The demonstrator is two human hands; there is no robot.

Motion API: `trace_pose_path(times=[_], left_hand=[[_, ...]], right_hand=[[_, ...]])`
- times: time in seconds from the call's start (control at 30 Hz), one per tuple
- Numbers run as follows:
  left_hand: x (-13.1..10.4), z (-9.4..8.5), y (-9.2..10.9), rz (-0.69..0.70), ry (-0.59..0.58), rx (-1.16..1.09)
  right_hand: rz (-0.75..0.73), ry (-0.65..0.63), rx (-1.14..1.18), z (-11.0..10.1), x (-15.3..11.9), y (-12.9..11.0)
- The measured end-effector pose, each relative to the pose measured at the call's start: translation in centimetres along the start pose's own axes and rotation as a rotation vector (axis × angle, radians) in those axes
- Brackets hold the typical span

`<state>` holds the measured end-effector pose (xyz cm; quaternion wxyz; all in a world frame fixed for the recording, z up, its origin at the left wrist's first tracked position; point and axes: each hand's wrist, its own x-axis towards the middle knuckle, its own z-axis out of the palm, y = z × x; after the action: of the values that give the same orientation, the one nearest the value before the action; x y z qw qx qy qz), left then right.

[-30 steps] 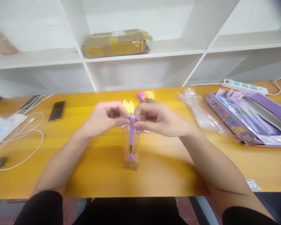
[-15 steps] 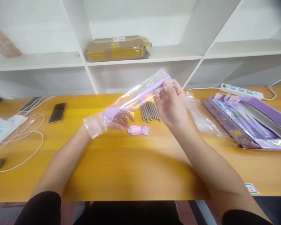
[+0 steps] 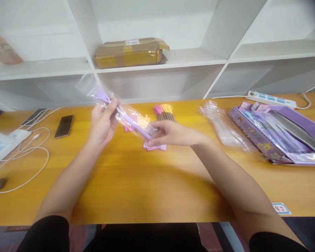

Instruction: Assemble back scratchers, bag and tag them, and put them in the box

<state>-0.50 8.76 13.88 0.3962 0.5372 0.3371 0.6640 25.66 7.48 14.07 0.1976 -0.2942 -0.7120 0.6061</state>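
Above the wooden table (image 3: 136, 189), I watch the bagged purple utensil (image 3: 133, 123) slant in midair between the raised left hand (image 3: 103, 122), pinching it near its fanned tip, and the lower right hand (image 3: 172, 133), fingers closed around its handle end.

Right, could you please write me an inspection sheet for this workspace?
Surface: wooden tabletop, with a small label near the front right edge.
Job's things: purple tool inside a clear bag, held tilted above the table; pink cards and pink- and yellow-headed tools behind.
Clutter: dark phone at left; loose clear packaging and an open purple box at right.
Hands: left hand grips the bagged tool near its head; right hand holds the opposite end.
Cables: looped white cables at left; white power strip at back right.
Surroundings: white shelving behind, bearing a taped parcel.
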Motion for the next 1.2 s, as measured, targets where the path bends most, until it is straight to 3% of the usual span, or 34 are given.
trace_pose_path(times=[0.07, 0.17, 0.4, 0.6, 0.77, 0.83, 0.97, 1.03, 1.2], left_hand=[[0.0, -0.1, -0.5, -0.043, -0.011, 0.008], [-0.3, 0.0, -1.0, -0.178, -0.111, 0.034], [-2.5, 1.2, -2.6, -0.426, -0.728, 0.365], [-4.0, 2.3, -5.8, -0.537, -0.973, 0.385], [-3.8, 2.0, -6.8, -0.580, -1.219, 0.333], [-4.1, 1.8, -7.3, -0.620, -1.185, 0.242], [-6.6, 1.1, -8.8, -0.628, -0.804, 0.082], [-8.6, 0.4, -9.1, -0.627, -0.690, 0.089], [-12.2, -1.0, -8.6, -0.668, -0.776, 0.147]], right_hand=[[0.008, -0.054, -0.031, -0.4, -0.4, -0.2], [-0.088, 0.017, -0.142, -1.0, -0.8, -0.4], [-0.074, 0.185, -0.242, -0.5, -0.2, 0.2], [0.054, 0.371, -0.416, -1.0, 0.5, 1.6], [0.063, 0.262, -0.559, -1.9, 0.0, 1.4], [0.034, 0.217, -0.566, -1.7, 0.1, 1.5], [0.052, 0.186, -0.434, 0.1, 0.7, 3.9], [0.044, 0.193, -0.339, 1.4, 0.8, 6.1], [-0.096, 0.353, -0.182, 4.1, -0.5, 12.1]])
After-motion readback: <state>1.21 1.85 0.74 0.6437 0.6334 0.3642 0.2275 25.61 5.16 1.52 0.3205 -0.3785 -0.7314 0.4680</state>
